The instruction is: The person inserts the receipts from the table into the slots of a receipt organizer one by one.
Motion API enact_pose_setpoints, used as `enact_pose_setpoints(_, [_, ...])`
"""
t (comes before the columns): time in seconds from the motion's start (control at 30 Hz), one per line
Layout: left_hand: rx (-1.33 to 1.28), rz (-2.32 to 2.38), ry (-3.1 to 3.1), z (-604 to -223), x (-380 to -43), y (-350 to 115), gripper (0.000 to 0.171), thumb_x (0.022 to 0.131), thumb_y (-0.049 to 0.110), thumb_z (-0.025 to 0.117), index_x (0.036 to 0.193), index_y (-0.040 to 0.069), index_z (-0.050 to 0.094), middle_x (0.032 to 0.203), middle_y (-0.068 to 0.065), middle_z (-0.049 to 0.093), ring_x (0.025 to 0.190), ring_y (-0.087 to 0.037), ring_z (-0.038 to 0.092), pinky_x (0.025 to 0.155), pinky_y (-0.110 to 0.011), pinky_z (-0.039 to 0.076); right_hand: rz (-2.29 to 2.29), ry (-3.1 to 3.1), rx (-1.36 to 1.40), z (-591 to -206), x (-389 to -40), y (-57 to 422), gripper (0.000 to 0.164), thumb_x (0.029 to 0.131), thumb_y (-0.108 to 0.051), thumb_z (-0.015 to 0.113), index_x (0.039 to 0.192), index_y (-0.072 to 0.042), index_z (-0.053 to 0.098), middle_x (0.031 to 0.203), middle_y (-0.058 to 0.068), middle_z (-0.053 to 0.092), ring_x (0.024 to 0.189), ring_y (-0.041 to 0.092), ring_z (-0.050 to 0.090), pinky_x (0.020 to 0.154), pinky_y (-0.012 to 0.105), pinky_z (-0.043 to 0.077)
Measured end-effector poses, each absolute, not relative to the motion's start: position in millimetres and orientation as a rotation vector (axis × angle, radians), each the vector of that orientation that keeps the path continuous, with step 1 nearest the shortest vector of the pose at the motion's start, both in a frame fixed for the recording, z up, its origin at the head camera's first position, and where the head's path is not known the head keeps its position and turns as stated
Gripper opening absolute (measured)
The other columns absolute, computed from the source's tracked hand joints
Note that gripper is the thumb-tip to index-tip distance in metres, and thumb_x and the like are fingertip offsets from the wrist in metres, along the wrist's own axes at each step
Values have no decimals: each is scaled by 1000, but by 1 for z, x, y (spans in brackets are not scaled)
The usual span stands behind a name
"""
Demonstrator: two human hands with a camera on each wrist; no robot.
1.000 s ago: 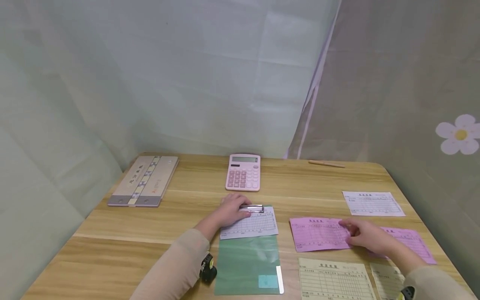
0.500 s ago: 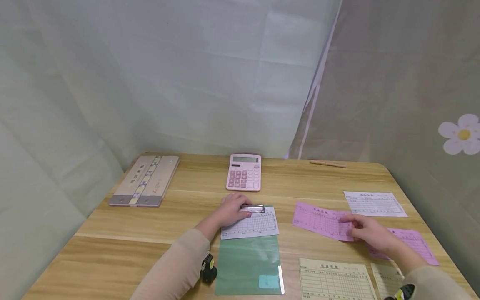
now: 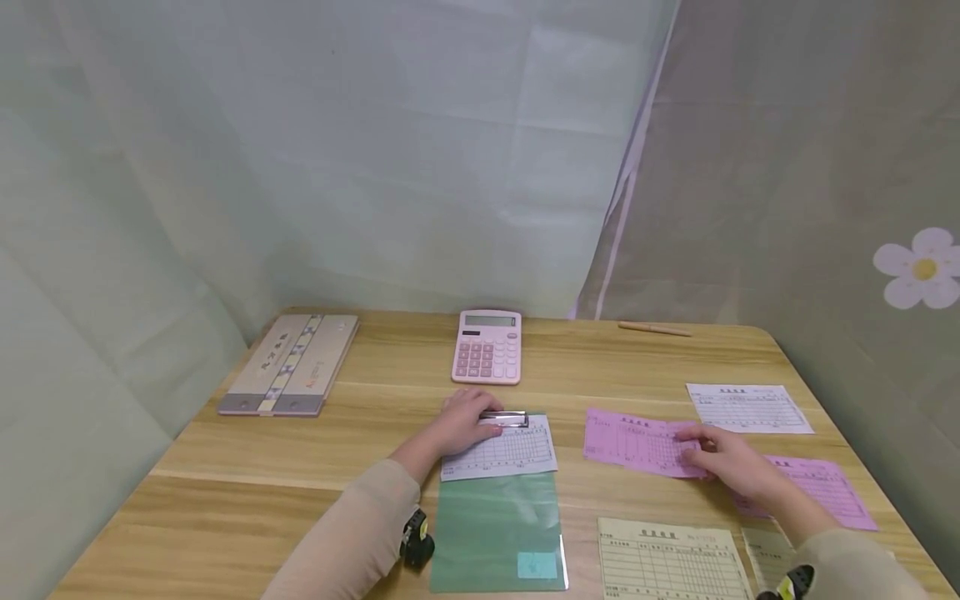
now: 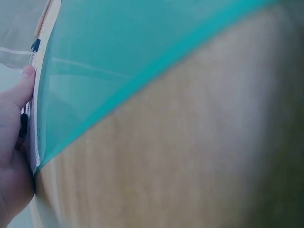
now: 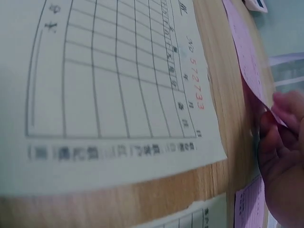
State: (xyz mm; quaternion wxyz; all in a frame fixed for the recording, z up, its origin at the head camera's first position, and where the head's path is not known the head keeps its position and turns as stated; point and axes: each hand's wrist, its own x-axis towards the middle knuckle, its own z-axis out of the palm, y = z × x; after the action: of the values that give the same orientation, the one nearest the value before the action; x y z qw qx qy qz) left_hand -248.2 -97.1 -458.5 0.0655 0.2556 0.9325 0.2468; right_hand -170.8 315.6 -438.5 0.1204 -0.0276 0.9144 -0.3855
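Pink paper slip [image 3: 637, 442], head view: pinched at its right end between the thumb and fingers of the right hand [image 3: 731, 462], most of the printed form being left uncovered to the left of the fingers. An end hold is judged useful here, since the sheet can be steered without being crumpled. At the metal clip [image 3: 513, 419], the left hand [image 3: 465, 421] is placed with fingers bent round the clip's left end and thumb on the near side; the green board [image 3: 495, 529] and clipped white slip [image 3: 498, 454] are presumably steadied thus. Squeeze cannot be told.

Just beyond the left fingers a calculator [image 3: 486, 346] is seen; well left of them, a notebook [image 3: 288, 367]. Right of the right fingers, a second pink slip [image 3: 821, 492] is partly covered by hand and forearm. A loose white slip [image 3: 750, 408] is found beyond them. Two yellow slips [image 3: 667, 554] are laid on their near side, one partly blocked by the right sleeve [image 3: 862, 571].

Left wrist view: the thumb is seen extended along the clipped edge; the other fingers are mostly hidden.

Right wrist view: the pinch is confirmed; the pink edge is raised from the worktop [image 5: 166, 204] beside the fingers, shade being visible underneath.
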Motion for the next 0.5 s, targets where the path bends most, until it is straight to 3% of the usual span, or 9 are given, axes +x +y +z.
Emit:
enact_pose_setpoints(0.1, [765, 746, 2816, -459, -248, -97, 34, 87, 36, 64, 115, 17, 60, 119, 1, 53, 113, -21, 43, 98, -44, 28, -1096, 2713, -114, -439, -172, 313, 42, 89, -27, 63, 124, -4, 55, 115, 17, 57, 79, 18, 52, 65, 30, 44])
enact_pose_setpoints(0.27, [764, 747, 2817, -460, -249, -97, 34, 87, 37, 64, 114, 17, 61, 118, 1, 53, 112, -20, 43, 97, -43, 29, -1167, 2689, -120, -437, -177, 309, 39, 89, -21, 63, 123, -4, 56, 107, 16, 59, 70, 18, 53, 61, 30, 47])
enact_pose_setpoints(0.5, [770, 748, 2818, -461, -249, -97, 34, 87, 37, 64, 115, 17, 61, 118, 1, 53, 112, -21, 43, 97, -43, 28, -1268, 2692, -206, -426, -183, 304, 36, 89, -23, 63, 121, -7, 58, 126, 22, 52, 97, 24, 54, 72, 32, 49])
